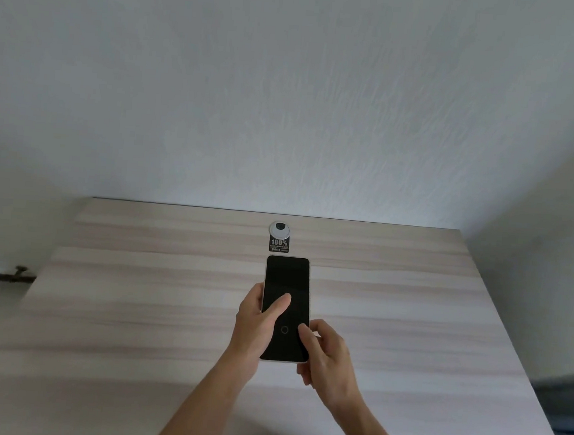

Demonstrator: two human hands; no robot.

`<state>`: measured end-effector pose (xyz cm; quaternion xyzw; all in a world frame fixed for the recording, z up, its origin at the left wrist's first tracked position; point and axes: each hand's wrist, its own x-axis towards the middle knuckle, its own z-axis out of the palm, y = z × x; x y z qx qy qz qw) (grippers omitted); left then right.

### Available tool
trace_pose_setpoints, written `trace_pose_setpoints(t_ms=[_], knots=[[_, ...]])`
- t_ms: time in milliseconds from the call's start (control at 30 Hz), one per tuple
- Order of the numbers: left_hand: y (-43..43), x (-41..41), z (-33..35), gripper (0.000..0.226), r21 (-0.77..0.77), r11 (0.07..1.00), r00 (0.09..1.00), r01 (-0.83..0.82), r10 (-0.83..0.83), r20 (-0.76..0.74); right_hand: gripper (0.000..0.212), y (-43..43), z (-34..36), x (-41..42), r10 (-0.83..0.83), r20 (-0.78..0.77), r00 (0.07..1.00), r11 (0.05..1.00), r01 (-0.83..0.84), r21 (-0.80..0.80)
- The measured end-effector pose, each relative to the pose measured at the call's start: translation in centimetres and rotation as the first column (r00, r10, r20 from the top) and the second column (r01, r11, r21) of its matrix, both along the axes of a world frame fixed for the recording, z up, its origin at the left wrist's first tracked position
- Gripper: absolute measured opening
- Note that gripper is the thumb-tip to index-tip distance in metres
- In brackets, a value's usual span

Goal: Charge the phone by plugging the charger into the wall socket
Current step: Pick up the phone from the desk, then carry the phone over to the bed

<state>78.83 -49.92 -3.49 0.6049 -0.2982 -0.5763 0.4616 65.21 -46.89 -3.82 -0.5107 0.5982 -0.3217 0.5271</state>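
Phone point(285, 306) sits over the table point(134, 308), just short of the grommet point(280, 229); I judge it light, rigid, slippery glass. My left hand point(256, 321) clasps its edges, the safest hold, while my right hand point(326, 354) pinches its lower corner.

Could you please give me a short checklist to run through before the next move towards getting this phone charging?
1. Phone securely held: ok, left hand grips it, thumb on the glass.
2. Right hand ready: ok, fingertip at the lower right edge.
3. Screen state: dark, showing only a small circle; charge level cannot tell.
4. Charger and cable located: not ok, none in view.
5. Wall socket located: not ok, none visible.
6. Desk has room to lay the phone down: ok.
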Motion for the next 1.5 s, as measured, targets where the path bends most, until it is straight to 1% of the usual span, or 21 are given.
trace_pose_setpoints(t_ms=[133,333,533,633,733,800,867,1033,1167,1233,1367,1500], knots=[[1.2,0.3,0.3,0.018,0.001,0.997,0.997,-0.082,0.082,0.01,0.026,0.3,-0.2,0.3,0.061,0.012,0.998,0.998,-0.06,-0.008],[4.0,0.1,1.2,0.021,0.009,0.968,0.962,-0.252,0.249,0.116,0.025,0.8,0.1,0.2,0.239,0.07,0.968,0.971,-0.238,-0.026],[8.9,-0.9,1.7,0.02,0.025,0.881,0.876,-0.473,0.466,0.122,0.026,2.4,0.9,-0.5,0.439,0.081,0.895,0.898,-0.44,-0.004],[12.0,-1.0,1.4,0.022,0.021,0.827,0.816,-0.562,0.549,0.18,0.025,4.2,0.3,-0.1,0.517,0.119,0.847,0.852,-0.523,0.02],[15.7,-0.7,1.2,0.02,0.02,0.752,0.741,-0.659,0.644,0.191,0.026,6.6,-0.3,0.8,0.591,0.166,0.789,0.797,-0.603,0.032],[18.7,-0.4,1.2,0.019,0.036,0.68,0.671,-0.732,0.712,0.209,0.026,8.6,-0.5,1.7,0.664,0.184,0.725,0.731,-0.681,0.048],[20.8,-0.2,1.1,0.02,0.04,0.626,0.62,-0.779,0.758,0.203,0.026,9.7,-0.7,2.5,0.723,0.156,0.673,0.676,-0.736,0.047],[26.4,1.1,1.6,0.019,0.029,0.424,0.422,-0.905,0.887,0.186,0.025,13.1,-0.2,6.0,0.873,0.096,0.478,0.478,-0.878,0.02],[30.0,2.8,1.7,0.018,0.023,0.293,0.293,-0.956,0.941,0.171,0.023,15.6,0.3,8.9,0.927,0.097,0.363,0.365,-0.931,0.0],[31.3,3.9,1.5,0.019,0.027,0.244,0.245,-0.969,0.956,0.161,0.022,16.6,0.5,10.7,0.94,0.112,0.322,0.324,-0.946,0.004],[34.1,7.3,1.2,0.019,0.024,0.164,0.165,-0.986,0.976,0.139,0.022,18.8,0.2,15.1,0.967,0.093,0.236,0.237,-0.972,0.008],[37.2,12.3,1.0,0.019,0.02,0.116,0.118,-0.993,0.986,0.116,0.02,21.4,-0.2,20.9,0.98,0.067,0.188,0.189,-0.982,-0.01]])
